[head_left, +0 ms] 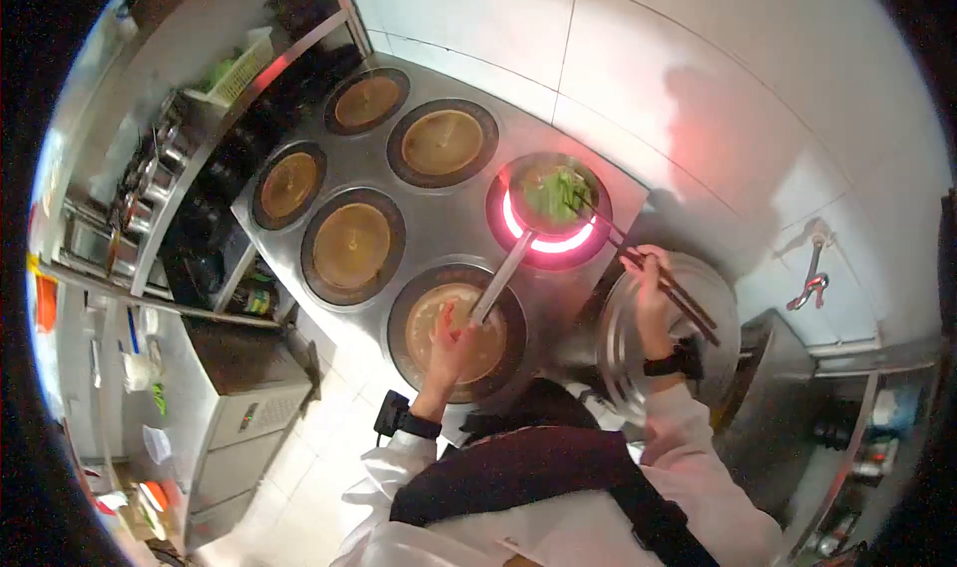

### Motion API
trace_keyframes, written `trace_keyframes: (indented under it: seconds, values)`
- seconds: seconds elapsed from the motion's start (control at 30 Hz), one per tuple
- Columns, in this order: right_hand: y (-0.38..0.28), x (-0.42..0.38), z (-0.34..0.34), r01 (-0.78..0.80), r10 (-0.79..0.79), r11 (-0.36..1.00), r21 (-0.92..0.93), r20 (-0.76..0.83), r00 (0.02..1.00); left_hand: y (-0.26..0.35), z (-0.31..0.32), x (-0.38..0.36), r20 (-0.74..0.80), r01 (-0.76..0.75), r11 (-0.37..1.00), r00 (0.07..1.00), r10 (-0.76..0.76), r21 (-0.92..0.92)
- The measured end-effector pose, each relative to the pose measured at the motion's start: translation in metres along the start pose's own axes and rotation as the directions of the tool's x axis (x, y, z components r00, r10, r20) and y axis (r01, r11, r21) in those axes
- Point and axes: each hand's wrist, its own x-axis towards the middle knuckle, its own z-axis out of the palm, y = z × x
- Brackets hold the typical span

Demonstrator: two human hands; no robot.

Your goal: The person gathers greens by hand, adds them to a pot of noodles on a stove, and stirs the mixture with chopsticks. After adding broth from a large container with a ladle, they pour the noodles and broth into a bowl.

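Observation:
A pan (539,180) with green leafy vegetables (561,196) sits on a burner that glows pink-red. Its long metal handle (501,284) slants toward me. My left hand (452,346) is by the end of that handle, over the nearest round burner; its fingers look apart and not wrapped round the handle. Whether it touches the handle is hard to tell. In my right hand (650,280) is a pair of long dark chopsticks (688,309), their tips reaching into the greens and their thick ends pointing down to the right.
Several other round burners (352,246) are set in the steel cooktop (454,230). A large round metal lid or pot (623,338) lies under my right forearm. A tap (809,286) juts from the tiled wall. Shelves with pots and a green basket (242,66) stand left.

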Motion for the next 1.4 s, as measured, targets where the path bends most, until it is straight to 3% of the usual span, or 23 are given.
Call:
trace_keyframes:
  seconds: [0.07, 0.1, 0.17, 0.3, 0.37, 0.5, 0.57, 0.6, 0.67, 0.73, 0.77, 0.8, 0.83, 0.87, 0.9, 0.97, 1.0, 1.07, 1.1, 1.17, 1.2, 1.27, 1.4]
  values:
    - [0.027, 0.012, 0.009, 0.031, -0.030, 0.999, -0.015, 0.047, 0.998, 0.000, 0.012, -0.005, 0.072, 0.196, 0.972, 0.979, -0.188, -0.130]
    - [0.038, 0.017, 0.017, 0.043, -0.043, 0.999, 0.026, 0.020, 0.999, 0.003, 0.017, -0.002, 0.059, 0.196, 0.970, 0.980, -0.189, -0.146]
    - [0.065, 0.027, 0.024, 0.094, -0.094, 0.993, 0.076, 0.003, 0.996, 0.011, 0.025, 0.005, 0.270, 0.288, 0.868, 0.944, -0.187, -0.404]
    - [0.055, 0.030, 0.026, -0.020, 0.015, 0.996, 0.086, 0.064, 0.998, -0.012, 0.036, 0.023, 0.254, 0.280, 0.924, 0.943, -0.214, -0.259]
    - [0.044, 0.033, 0.012, -0.092, 0.079, 0.993, 0.078, 0.160, 0.984, -0.027, 0.042, 0.023, 0.126, 0.250, 0.931, 0.967, -0.223, -0.267]
    - [0.025, 0.052, 0.003, -0.025, 0.009, 0.995, 0.096, 0.172, 0.985, -0.005, 0.039, 0.015, 0.120, 0.230, 0.948, 0.971, -0.208, -0.219]
    - [0.032, 0.059, 0.019, -0.016, 0.001, 0.997, 0.073, 0.201, 0.980, -0.010, 0.039, 0.015, 0.073, 0.070, 0.991, 0.995, -0.061, -0.116]
    - [0.038, 0.060, 0.026, -0.002, -0.010, 0.999, 0.050, 0.221, 0.975, -0.018, 0.041, 0.017, 0.069, 0.075, 0.991, 0.995, -0.067, -0.114]
    - [0.054, 0.061, 0.029, 0.019, -0.002, 0.998, -0.061, 0.253, 0.967, -0.037, 0.045, 0.022, 0.003, -0.283, 0.955, 0.959, 0.284, 0.089]
    - [0.050, 0.067, 0.027, 0.101, -0.018, 0.973, -0.208, 0.367, 0.930, -0.046, 0.046, 0.025, -0.020, -0.308, 0.941, 0.949, 0.313, 0.138]
    - [0.043, 0.073, 0.016, 0.006, 0.095, 0.962, -0.274, 0.351, 0.931, -0.050, 0.046, 0.026, -0.044, -0.330, 0.925, 0.938, 0.344, 0.186]
    - [0.021, 0.074, 0.012, 0.007, 0.094, 0.962, -0.273, 0.355, 0.930, -0.037, 0.044, 0.022, -0.048, -0.330, 0.926, 0.938, 0.344, 0.186]
    - [0.000, 0.074, 0.008, -0.040, 0.092, 0.984, -0.174, 0.305, 0.948, -0.007, 0.037, 0.013, -0.010, -0.009, 0.999, 1.000, 0.009, 0.047]
    - [-0.014, 0.075, 0.003, -0.081, 0.096, 0.994, -0.070, 0.255, 0.962, 0.012, 0.033, 0.008, 0.073, 0.322, 0.944, 0.946, -0.317, -0.074]
    - [-0.024, 0.078, -0.005, -0.081, 0.096, 0.994, -0.069, 0.256, 0.962, 0.016, 0.030, 0.006, 0.071, 0.322, 0.944, 0.946, -0.317, -0.074]
    - [-0.034, 0.084, -0.021, 0.127, -0.013, 0.921, -0.369, 0.297, 0.955, 0.016, 0.027, -0.002, 0.082, 0.322, 0.914, 0.947, -0.311, -0.245]
    - [-0.029, 0.084, -0.022, 0.125, -0.008, 0.920, -0.372, 0.300, 0.954, 0.010, 0.029, -0.005, 0.082, 0.327, 0.912, 0.945, -0.316, -0.248]
    - [-0.007, 0.087, -0.021, 0.169, -0.047, 0.818, -0.550, 0.229, 0.972, -0.005, 0.034, -0.011, 0.037, 0.124, 0.910, 0.992, -0.119, -0.395]
    - [0.006, 0.088, -0.015, 0.169, -0.046, 0.820, -0.548, 0.231, 0.972, -0.003, 0.033, -0.012, 0.034, 0.124, 0.911, 0.992, -0.120, -0.394]
    - [0.032, 0.087, 0.002, 0.011, -0.002, 0.982, -0.187, 0.047, 0.999, 0.007, 0.031, -0.014, 0.137, 0.201, 0.891, 0.978, -0.158, -0.406]
    - [0.040, 0.088, 0.004, 0.011, -0.003, 0.983, -0.183, 0.048, 0.999, 0.011, 0.030, -0.015, 0.135, 0.198, 0.893, 0.978, -0.156, -0.404]
    - [0.053, 0.092, 0.004, -0.041, 0.041, 0.998, 0.048, 0.000, 0.999, 0.017, 0.029, -0.016, 0.189, 0.303, 0.856, 0.951, -0.244, -0.419]
    - [0.034, 0.079, 0.011, 0.009, -0.013, 0.999, 0.045, 0.101, 0.995, 0.008, 0.029, -0.019, 0.181, 0.184, 0.929, 0.975, -0.131, -0.320]
